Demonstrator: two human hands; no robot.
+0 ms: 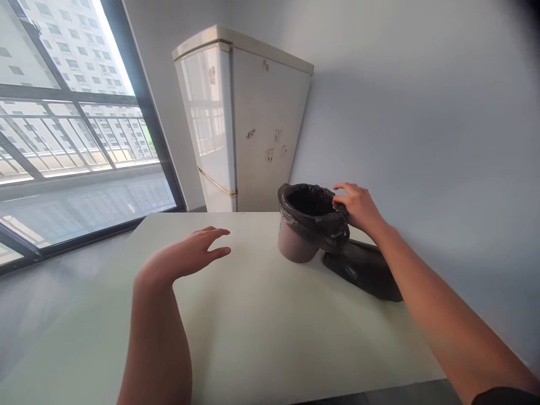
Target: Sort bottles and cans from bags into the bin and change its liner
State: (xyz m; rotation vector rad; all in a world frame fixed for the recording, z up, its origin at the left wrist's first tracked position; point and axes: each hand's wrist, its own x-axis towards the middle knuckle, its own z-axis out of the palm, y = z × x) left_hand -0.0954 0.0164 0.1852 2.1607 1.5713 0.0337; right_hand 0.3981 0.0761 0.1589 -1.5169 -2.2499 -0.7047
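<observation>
A small pinkish-brown trash bin (297,243) stands upright on the table. Its mouth is lined with a black trash bag (312,219), folded outward over the rim and bunched on the right side. My right hand (358,209) is at the right of the rim, close against the bag, with thumb and fingers apart; its contact with the plastic is partly hidden. Over the table to the left of the bin, my left hand (198,252) hovers with fingers stretched and thumb spread, holding nothing. A flat, dark, shiny object (365,270), seemingly more black plastic, lies right of the bin beneath my right forearm.
The pale table (261,326) spans the foreground. Behind it stands a white refrigerator (270,112) with worn patches. A grey wall (400,124) runs along the right. A large dark-framed window (80,124) with a railing outside is at left.
</observation>
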